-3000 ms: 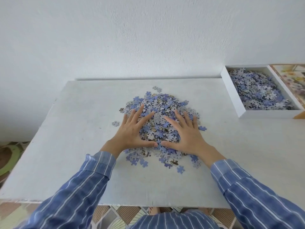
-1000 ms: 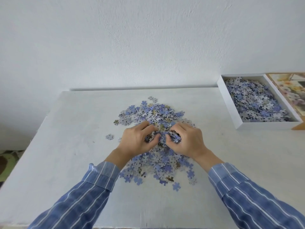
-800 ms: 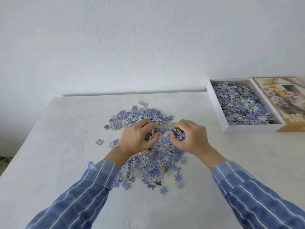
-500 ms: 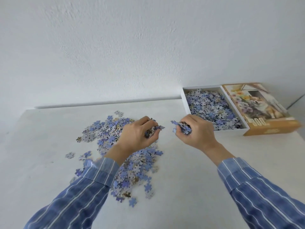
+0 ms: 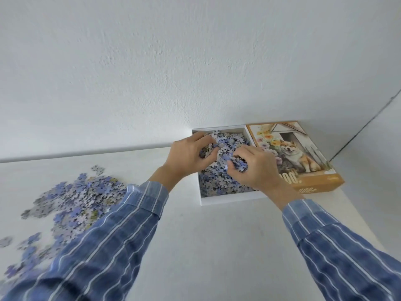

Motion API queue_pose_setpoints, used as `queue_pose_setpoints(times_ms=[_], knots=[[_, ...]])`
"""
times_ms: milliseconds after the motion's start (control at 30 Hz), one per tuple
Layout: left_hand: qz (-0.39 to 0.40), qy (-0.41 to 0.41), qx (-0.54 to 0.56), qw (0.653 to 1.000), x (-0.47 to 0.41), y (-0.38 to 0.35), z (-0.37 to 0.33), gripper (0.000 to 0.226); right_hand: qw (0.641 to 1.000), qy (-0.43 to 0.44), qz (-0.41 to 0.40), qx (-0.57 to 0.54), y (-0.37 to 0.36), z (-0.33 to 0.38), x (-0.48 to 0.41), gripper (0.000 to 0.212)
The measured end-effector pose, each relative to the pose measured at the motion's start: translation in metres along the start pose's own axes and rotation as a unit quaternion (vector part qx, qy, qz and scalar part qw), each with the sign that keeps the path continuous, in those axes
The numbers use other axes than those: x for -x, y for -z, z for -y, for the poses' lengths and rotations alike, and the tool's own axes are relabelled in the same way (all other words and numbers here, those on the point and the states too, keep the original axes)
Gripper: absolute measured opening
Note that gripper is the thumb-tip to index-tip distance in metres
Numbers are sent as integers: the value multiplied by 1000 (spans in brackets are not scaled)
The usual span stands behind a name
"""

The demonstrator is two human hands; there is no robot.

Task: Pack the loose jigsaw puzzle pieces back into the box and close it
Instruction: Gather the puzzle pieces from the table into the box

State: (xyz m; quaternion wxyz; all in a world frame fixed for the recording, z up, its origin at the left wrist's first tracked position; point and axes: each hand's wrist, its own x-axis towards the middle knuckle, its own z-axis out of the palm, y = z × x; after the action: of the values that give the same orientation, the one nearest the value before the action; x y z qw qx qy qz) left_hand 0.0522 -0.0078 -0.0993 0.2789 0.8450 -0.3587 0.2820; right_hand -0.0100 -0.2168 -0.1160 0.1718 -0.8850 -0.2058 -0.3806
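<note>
A white open box (image 5: 227,201) stands at the table's far right, holding a heap of blue and grey puzzle pieces (image 5: 217,181). Both hands hover over it. My left hand (image 5: 186,157) grips a clump of pieces above the box's left side. My right hand (image 5: 253,168) grips another clump above the box's middle. A large spread of loose puzzle pieces (image 5: 73,198) lies on the table at the left, partly hidden by my left sleeve.
The box lid (image 5: 303,161), orange with a dog picture, lies face up against the box's right side. The white table (image 5: 217,246) meets a white wall behind; its right edge runs close past the lid.
Both hands closed on clumps of pieces in the pile, lifted them and carried them right, over the box. The view swung right with them.
</note>
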Motion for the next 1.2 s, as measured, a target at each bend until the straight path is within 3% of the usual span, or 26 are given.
queue_pose_setpoints(times_ms=[267, 433, 567, 633, 800, 867, 933, 1033, 1200], knots=[[47, 14, -10, 999, -39, -71, 17, 28, 998, 34, 30, -44, -23, -23, 12, 19], [146, 20, -8, 989, -51, -101, 25, 44, 997, 25, 32, -61, -33, -21, 14, 25], [269, 29, 33, 962, -49, -113, 34, 39, 985, -13, 145, -88, -38, -22, 19, 32], [298, 14, 23, 954, -46, -113, 37, 47, 974, -33, 196, -106, -33, -23, 21, 37], [290, 63, 44, 954, -48, -108, 37, 46, 967, -62, 210, -132, -23, -26, 20, 26], [290, 52, 49, 954, -47, -107, 36, 46, 965, -63, 222, -127, -25, -27, 22, 24], [315, 16, 50, 948, -43, -109, 36, 44, 949, -60, 290, -109, -27, -28, 26, 29], [389, 6, 3, 921, -38, -112, 37, 49, 910, -76, 398, -85, -28, -34, 27, 37], [404, 46, -131, 904, -40, -111, 39, 53, 904, -71, 421, 19, -27, -40, 26, 59]])
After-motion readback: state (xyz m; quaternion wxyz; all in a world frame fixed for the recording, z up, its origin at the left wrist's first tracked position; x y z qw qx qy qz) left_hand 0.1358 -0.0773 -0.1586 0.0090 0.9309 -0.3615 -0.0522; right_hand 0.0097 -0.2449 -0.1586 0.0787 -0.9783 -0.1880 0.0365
